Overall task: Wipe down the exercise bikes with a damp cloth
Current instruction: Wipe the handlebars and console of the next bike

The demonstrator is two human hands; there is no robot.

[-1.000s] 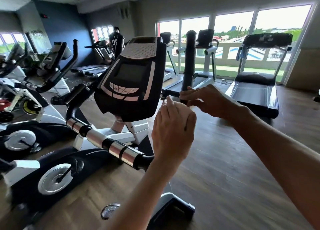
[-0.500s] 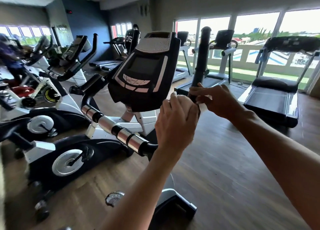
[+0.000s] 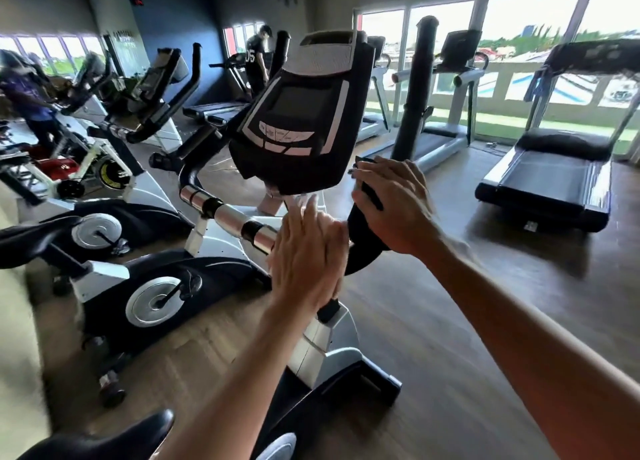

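Note:
The exercise bike stands right in front of me, its black console (image 3: 298, 120) tilted toward me above a chrome-banded handlebar (image 3: 225, 213). My right hand (image 3: 394, 206) grips the black curved part of the handlebar (image 3: 362, 248), just below the upright black post (image 3: 415, 92). My left hand (image 3: 308, 251) is held up beside that bend with its fingers straight and pointing upward, blurred. A pale blur shows at its fingertips, and I cannot tell whether it is a cloth. No cloth is plainly visible.
More bikes (image 3: 149, 88) stand in a row to the left, with a person (image 3: 24, 95) at one. Treadmills (image 3: 554, 168) line the windows on the right, and another person (image 3: 258, 61) stands at the back. A black saddle (image 3: 104, 439) is at the bottom left.
My right hand dropped from pinching something by the post and now grips the handlebar bend. My left hand went from curled to straight fingers. The view moved closer and left.

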